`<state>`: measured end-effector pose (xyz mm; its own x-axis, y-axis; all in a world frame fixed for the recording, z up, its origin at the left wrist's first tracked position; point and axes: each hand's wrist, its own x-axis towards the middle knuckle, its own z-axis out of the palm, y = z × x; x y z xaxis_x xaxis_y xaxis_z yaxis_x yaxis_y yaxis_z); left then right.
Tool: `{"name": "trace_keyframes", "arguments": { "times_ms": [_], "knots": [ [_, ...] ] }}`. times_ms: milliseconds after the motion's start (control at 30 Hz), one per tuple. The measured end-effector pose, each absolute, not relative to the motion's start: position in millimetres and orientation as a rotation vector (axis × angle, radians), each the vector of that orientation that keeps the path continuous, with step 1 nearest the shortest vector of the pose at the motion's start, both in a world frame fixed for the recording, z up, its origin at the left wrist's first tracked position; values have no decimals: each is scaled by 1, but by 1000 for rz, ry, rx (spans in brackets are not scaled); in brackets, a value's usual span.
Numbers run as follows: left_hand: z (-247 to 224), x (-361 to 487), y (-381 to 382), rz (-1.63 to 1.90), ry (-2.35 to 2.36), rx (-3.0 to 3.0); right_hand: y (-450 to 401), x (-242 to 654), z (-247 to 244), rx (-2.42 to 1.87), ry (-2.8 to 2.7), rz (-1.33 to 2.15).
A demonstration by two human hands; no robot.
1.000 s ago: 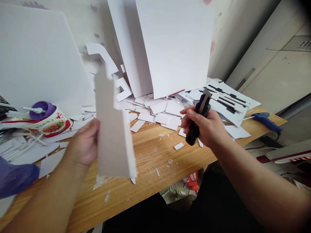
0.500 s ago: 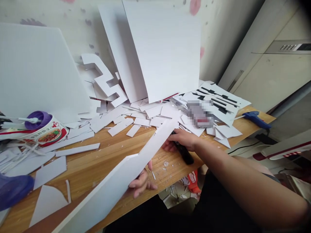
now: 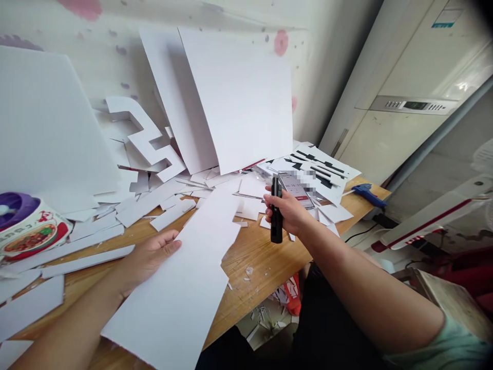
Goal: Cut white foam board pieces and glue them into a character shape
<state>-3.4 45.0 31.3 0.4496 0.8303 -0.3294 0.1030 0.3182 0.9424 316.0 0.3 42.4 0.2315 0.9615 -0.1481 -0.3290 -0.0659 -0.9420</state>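
A long white board piece point(image 3: 181, 288) with a notched right edge lies slanting over the wooden table point(image 3: 265, 262). My left hand point(image 3: 159, 252) grips its left edge, thumb on top and the other fingers partly hidden beneath. To the right of the board, my right hand point(image 3: 283, 205) is wrapped round a black utility knife point(image 3: 276, 221), held upright above the table. Just behind that hand lies a phone point(image 3: 296, 190) with a partly blurred screen. White offcuts point(image 3: 173, 213) are scattered behind the board.
Large white sheets point(image 3: 242, 97) lean on the wall. A food tub point(image 3: 34, 231) with a purple item stands at the left. At the right end are slotted sheets point(image 3: 327, 169) and a blue glue gun point(image 3: 368, 194). An orange item point(image 3: 293, 295) is below the table edge.
The board has turned from tilted on edge to broad face up. My left hand has moved from its right side to its left edge. My right hand has lifted the knife away from the board.
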Motion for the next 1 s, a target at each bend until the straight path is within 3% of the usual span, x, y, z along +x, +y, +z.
{"name": "trace_keyframes", "arguments": {
  "times_ms": [233, 333, 667, 800, 1000],
  "knots": [
    [39, -10, 52, 130, 1278, 2032, -39, 315, 51, -1195, -1266, 1469],
    [42, -16, 54, 43, 1391, 2288, -48, 315, 49, -1322, -1576, 1402],
    [30, 18, 2, -176, 861, 2654, -53, 304, 35, -1225, -1035, 1441],
    [23, 19, 2, -159, 846, 2640, -51, 314, 30, -998, -1039, 1522],
    [23, 17, -1, -128, 768, 2625, -42, 308, 21, -1007, -1137, 1333]
  ]
}}
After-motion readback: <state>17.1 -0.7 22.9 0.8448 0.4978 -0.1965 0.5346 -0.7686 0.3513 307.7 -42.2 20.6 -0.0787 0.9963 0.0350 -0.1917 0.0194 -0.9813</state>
